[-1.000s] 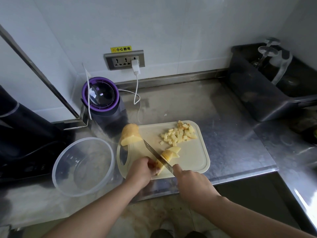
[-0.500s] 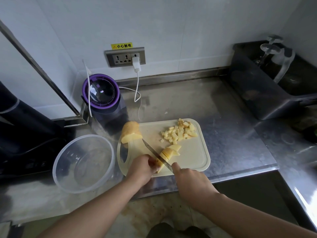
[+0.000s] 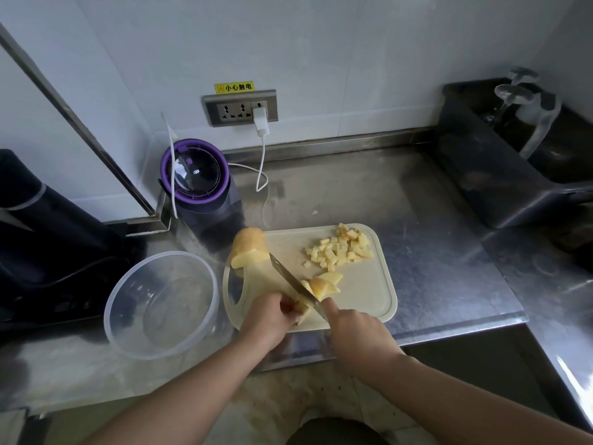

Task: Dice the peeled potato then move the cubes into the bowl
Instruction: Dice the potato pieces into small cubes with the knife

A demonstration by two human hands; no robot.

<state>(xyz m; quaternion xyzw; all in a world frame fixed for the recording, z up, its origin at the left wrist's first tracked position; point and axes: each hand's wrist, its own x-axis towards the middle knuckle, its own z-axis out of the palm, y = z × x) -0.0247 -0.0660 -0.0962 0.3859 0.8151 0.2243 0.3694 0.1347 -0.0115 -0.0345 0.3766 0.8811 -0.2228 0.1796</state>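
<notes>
The left hand (image 3: 272, 316) is nearest. Its fingers curl down over a small pale-yellow potato piece (image 3: 303, 313) and pin it to the near edge of the cream plastic cutting board (image 3: 365, 297). The right hand (image 3: 356, 332) is wrapped tight round the handle of the long silver kitchen knife (image 3: 293, 279), with one finger lying along the top of the blade. The blade slants across the board. Its near part is down in the potato, right beside the left fingers.

To cut well here, I think the left fingertips should tuck back so the knuckles face the blade. The knife should go straight down to the board so each strip comes off clean. Strips about as thick as the cubes already made will give bits that match. The piece is small and looks wet, so it may slip. It is safer to press it flat side down.

The potato is in four spots on the board. One bit is under the left hand. Just past the blade lie a few thin yellow potato slices (image 3: 325, 284), leaning on each other and not yet cubed. At the far left corner sits a big smooth peeled potato chunk (image 3: 248, 248) with a flat cut face. At the far right is a heap of small yellow potato cubes (image 3: 341, 248).

The clear round plastic bowl (image 3: 110, 300) stands on the shiny steel counter (image 3: 433, 258) just left of the board. It has no potato in it.
</notes>
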